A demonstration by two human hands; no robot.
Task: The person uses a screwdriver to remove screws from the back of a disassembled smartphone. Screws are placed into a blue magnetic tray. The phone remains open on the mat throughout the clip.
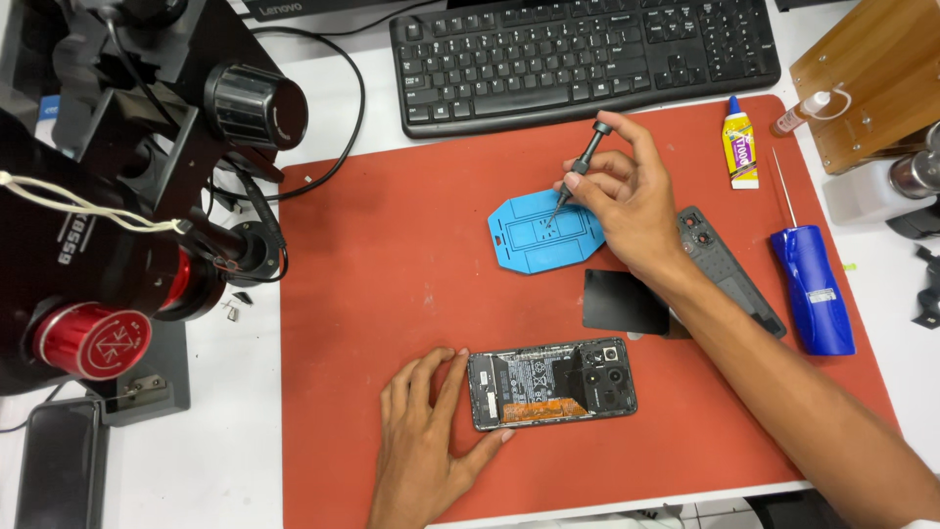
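Note:
An opened smartphone lies back-up on the red work mat, its circuit board and camera module exposed. My left hand rests flat on the mat with fingers spread, touching the phone's left end. My right hand holds a small black precision screwdriver upright. Its tip touches a blue plastic tray at the mat's upper middle.
A black panel and a dark grey strip lie under my right forearm. A blue tool with a needle, a glue tube, a keyboard, a wooden box and a black microscope surround the mat.

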